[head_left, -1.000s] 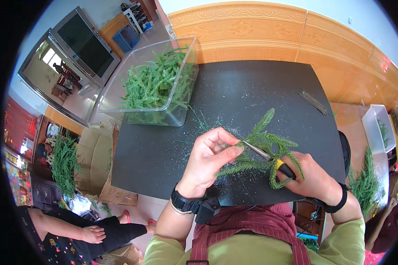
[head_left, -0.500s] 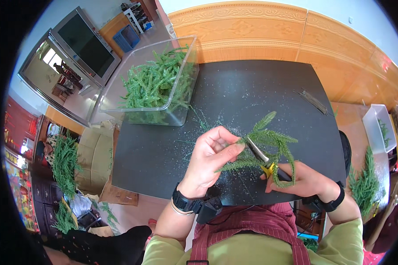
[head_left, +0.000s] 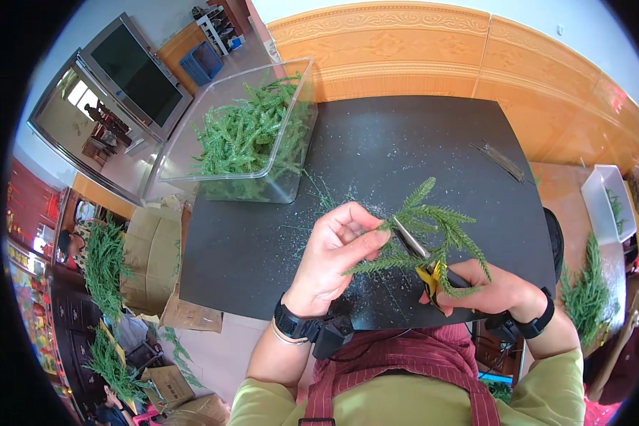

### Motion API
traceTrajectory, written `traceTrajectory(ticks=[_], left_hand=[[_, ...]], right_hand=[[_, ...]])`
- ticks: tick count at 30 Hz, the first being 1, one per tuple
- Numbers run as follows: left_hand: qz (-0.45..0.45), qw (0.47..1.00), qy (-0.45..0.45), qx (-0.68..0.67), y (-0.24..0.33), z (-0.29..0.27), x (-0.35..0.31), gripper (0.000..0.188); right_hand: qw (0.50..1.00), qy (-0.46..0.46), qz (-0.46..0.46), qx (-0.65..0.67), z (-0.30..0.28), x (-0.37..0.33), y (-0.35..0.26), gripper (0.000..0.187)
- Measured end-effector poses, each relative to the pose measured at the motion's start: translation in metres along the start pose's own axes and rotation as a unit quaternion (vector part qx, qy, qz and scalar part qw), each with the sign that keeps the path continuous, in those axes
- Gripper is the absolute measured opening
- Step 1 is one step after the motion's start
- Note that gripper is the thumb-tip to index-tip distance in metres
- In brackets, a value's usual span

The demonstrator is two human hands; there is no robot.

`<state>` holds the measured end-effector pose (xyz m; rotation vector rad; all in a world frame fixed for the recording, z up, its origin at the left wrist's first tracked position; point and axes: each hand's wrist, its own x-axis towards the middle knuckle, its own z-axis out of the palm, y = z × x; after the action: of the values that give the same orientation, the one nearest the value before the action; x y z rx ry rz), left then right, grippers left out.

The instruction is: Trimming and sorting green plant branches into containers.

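Observation:
My left hand (head_left: 348, 241) pinches the end of a green needle-leaved sprig (head_left: 451, 226) between thumb and fingertips. Its several fronds fan out to the right over the dark table. Wrapped round yellow-and-black handles is my right hand (head_left: 486, 284), holding scissors (head_left: 410, 238) whose metal blades reach up-left among the fronds, close to my left fingertips. Part of the handles is hidden by a frond and my fingers. Whether the blades touch the stem I cannot tell.
A clear plastic bin (head_left: 297, 186) full of green sprigs stands at the table's far left. Thin dark stems (head_left: 500, 162) lie at the far right, and small green clippings litter the dark tabletop (head_left: 405, 135). Bundled greenery (head_left: 105, 266) and another person are left of the table.
The scissor handles in my right hand have spread apart somewhat, and the fronds have shifted slightly. At lower left, dark dotted clothing has left the view, uncovering a cardboard box and another person's hand.

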<state>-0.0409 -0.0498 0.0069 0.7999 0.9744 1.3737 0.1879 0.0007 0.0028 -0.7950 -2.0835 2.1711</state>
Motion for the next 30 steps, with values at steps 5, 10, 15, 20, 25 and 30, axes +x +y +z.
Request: traceTrajectory(ticks=[5, 10, 15, 20, 25, 30], left_hand=[[0.010, 1.000, -0.003, 0.009, 0.001, 0.003, 0.001, 0.017], [0.025, 0.999, 0.004, 0.048, 0.000, 0.003, 0.000, 0.016], [0.016, 0.998, 0.002, 0.057, 0.000, 0.001, 0.001, 0.016], [0.020, 0.998, 0.001, 0.057, -0.002, 0.000, 0.003, 0.016], [0.020, 0.998, -0.003, 0.056, -0.003, -0.003, 0.002, 0.016], [0.029, 0.999, -0.016, 0.043, -0.006, -0.004, 0.001, 0.013]], right_hand=[[0.999, 0.030, -0.044, 0.011, 0.002, 0.001, 0.006, 0.021], [0.985, 0.088, -0.059, -0.137, -0.003, 0.003, 0.011, 0.021], [0.973, 0.123, -0.082, -0.176, -0.003, 0.005, 0.014, 0.023], [0.979, 0.094, -0.093, -0.155, -0.005, 0.006, 0.021, 0.023], [0.977, 0.110, -0.088, -0.159, -0.001, 0.006, 0.015, 0.021], [0.971, 0.129, -0.083, -0.184, 0.003, 0.005, 0.012, 0.020]])
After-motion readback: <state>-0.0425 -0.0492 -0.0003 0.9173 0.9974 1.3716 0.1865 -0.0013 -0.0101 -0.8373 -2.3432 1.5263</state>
